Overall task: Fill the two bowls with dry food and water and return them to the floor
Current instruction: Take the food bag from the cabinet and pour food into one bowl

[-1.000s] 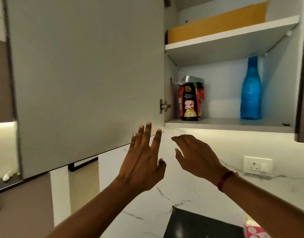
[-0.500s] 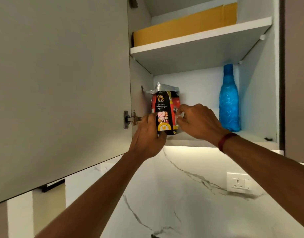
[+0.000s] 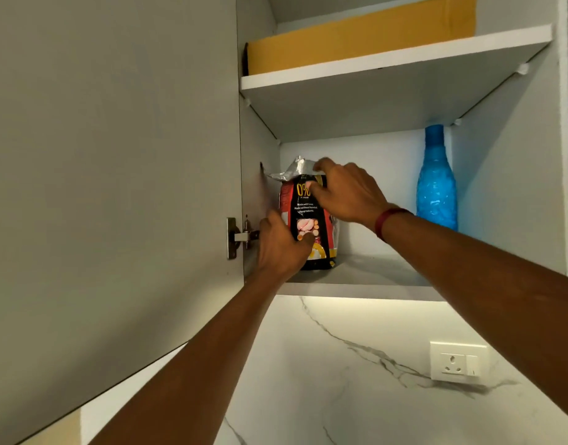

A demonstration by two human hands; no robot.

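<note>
A black and red dry food bag (image 3: pixel 305 216) with a folded silver top stands upright at the left of the lower shelf (image 3: pixel 366 281) in an open wall cabinet. My left hand (image 3: pixel 281 244) grips the bag's lower left side. My right hand (image 3: pixel 347 192) holds its upper right part, fingers over the folded top. A blue plastic water bottle (image 3: pixel 436 184) stands at the right of the same shelf, apart from both hands. No bowls are in view.
The grey cabinet door (image 3: pixel 112 187) hangs open on the left, close to my left arm. A yellow-brown flat box (image 3: pixel 359 36) lies on the upper shelf. Below is a white marble wall with a socket (image 3: pixel 457 362).
Both hands rose from below the cabinet to the food bag and took hold of it. Since then my right hand has shifted up to the bag's top.
</note>
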